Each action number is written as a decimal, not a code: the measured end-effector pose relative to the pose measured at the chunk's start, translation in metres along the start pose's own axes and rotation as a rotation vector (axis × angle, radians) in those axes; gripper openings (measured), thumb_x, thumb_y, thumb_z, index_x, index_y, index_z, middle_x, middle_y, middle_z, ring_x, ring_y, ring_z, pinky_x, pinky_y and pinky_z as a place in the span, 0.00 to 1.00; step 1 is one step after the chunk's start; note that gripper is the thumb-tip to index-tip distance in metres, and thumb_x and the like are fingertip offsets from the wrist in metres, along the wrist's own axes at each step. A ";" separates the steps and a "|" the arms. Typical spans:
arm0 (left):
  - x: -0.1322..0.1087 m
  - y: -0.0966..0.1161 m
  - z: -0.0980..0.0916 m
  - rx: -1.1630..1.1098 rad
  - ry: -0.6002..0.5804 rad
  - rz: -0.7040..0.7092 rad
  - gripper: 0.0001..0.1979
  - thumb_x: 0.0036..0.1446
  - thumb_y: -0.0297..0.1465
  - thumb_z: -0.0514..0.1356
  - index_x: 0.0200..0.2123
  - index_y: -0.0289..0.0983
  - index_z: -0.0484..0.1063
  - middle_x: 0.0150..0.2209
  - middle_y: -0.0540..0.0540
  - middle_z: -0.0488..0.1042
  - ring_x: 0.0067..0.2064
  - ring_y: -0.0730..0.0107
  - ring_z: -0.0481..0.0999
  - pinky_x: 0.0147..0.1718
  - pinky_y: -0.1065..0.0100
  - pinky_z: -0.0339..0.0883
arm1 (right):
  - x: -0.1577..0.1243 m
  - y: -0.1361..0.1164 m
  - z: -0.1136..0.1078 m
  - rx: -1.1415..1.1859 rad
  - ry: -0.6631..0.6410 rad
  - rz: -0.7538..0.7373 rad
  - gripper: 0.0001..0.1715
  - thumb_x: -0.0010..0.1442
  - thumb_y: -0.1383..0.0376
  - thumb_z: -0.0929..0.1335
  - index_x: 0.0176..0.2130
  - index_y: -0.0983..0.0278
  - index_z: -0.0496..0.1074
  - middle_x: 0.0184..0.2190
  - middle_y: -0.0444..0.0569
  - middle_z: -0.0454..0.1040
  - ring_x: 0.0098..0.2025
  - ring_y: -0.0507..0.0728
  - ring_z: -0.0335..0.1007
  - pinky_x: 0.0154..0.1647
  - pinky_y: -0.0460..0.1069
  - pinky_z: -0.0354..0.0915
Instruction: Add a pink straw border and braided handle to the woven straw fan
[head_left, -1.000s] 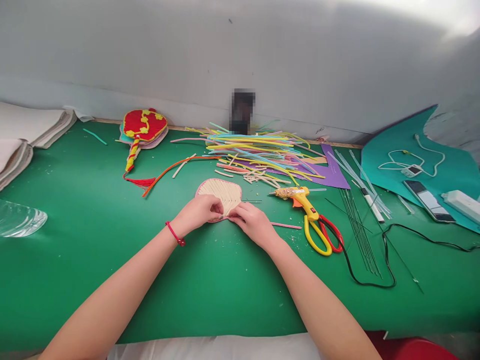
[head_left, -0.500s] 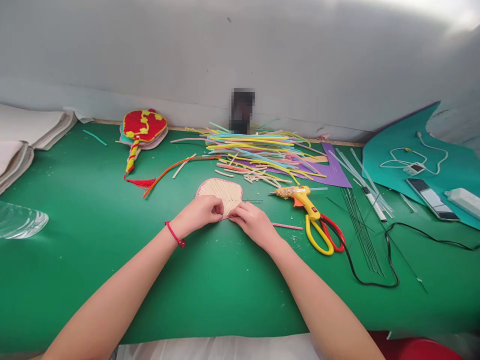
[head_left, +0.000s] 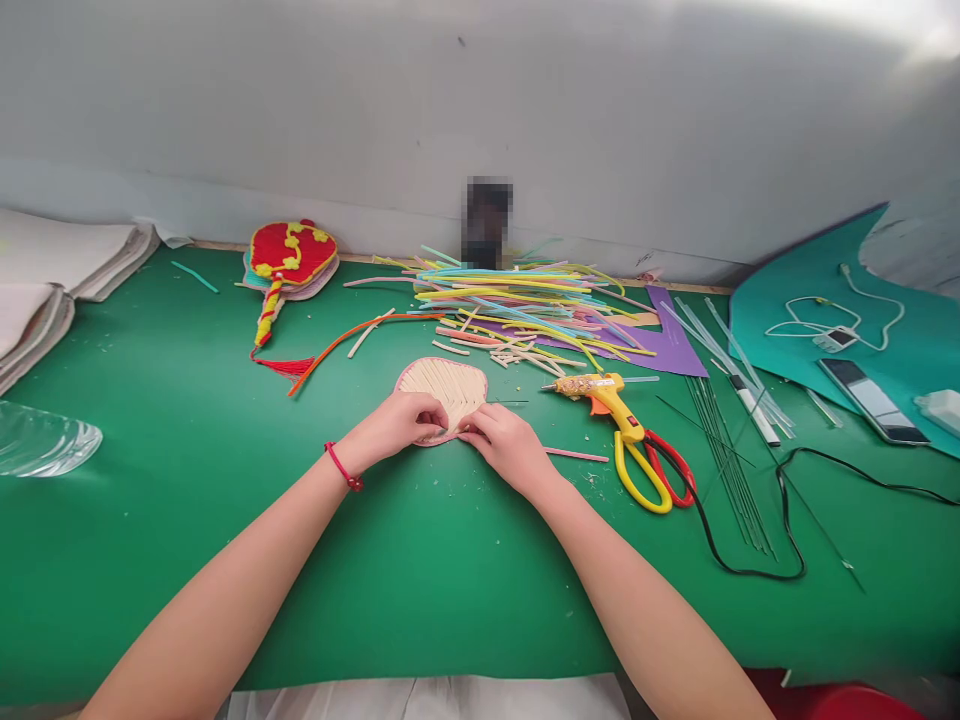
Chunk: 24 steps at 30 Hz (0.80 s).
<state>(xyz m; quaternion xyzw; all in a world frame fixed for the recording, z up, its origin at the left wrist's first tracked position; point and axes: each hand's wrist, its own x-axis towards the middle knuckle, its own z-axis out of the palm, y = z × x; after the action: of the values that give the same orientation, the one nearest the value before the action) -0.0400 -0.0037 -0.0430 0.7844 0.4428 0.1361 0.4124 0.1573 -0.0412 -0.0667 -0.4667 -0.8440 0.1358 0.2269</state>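
Observation:
A cream, ribbed fan-shaped piece (head_left: 442,380) with a pink rim lies on the green table in front of me. My left hand (head_left: 401,428) bends over its lower left part, thumb and fingers pinched together at the rim. From the other side, the curled fingers of my right hand (head_left: 508,448) grip the lower right rim, close to the left fingertips. Both sets of fingertips hide some of the bottom edge. A pink stick (head_left: 577,455) lies just beyond my right hand. Right of that are a yellow glue gun (head_left: 611,395) and scissors (head_left: 643,478) with yellow and red handles.
Behind the piece lies a heap of coloured fuzzy sticks (head_left: 517,295). A red and yellow fan (head_left: 291,252) is at back left, a clear cup (head_left: 49,440) at far left. A black cord (head_left: 784,510), thin wires (head_left: 731,470) and a phone (head_left: 874,400) lie right.
My left fingers have shifted slightly along the lower edge, and more of the pink rim shows beneath them. The right hand is nearly still; the view has moved a little.

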 end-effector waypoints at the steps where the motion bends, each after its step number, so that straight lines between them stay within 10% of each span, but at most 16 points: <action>1: 0.000 -0.001 -0.001 0.004 0.010 0.005 0.08 0.49 0.28 0.54 0.29 0.36 0.73 0.25 0.50 0.73 0.28 0.73 0.69 0.27 0.74 0.61 | 0.000 0.000 0.000 0.003 0.001 0.001 0.03 0.61 0.66 0.66 0.35 0.61 0.70 0.33 0.48 0.74 0.37 0.55 0.66 0.37 0.48 0.62; 15: -0.006 -0.004 -0.008 0.012 0.026 0.027 0.12 0.52 0.31 0.54 0.34 0.37 0.76 0.32 0.50 0.78 0.34 0.71 0.72 0.33 0.73 0.63 | 0.000 0.000 -0.001 0.039 -0.009 0.030 0.02 0.59 0.68 0.67 0.35 0.61 0.71 0.34 0.47 0.74 0.38 0.55 0.67 0.38 0.48 0.63; 24: -0.007 0.002 -0.004 -0.128 0.360 0.094 0.09 0.51 0.26 0.49 0.30 0.37 0.68 0.36 0.48 0.71 0.40 0.68 0.70 0.37 0.70 0.65 | 0.000 -0.002 -0.003 0.052 -0.020 0.043 0.02 0.60 0.67 0.67 0.36 0.62 0.71 0.35 0.47 0.74 0.38 0.55 0.67 0.37 0.48 0.63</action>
<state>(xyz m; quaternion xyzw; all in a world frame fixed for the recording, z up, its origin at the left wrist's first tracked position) -0.0455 -0.0076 -0.0376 0.7395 0.4627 0.3211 0.3687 0.1574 -0.0425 -0.0632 -0.4774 -0.8321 0.1674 0.2275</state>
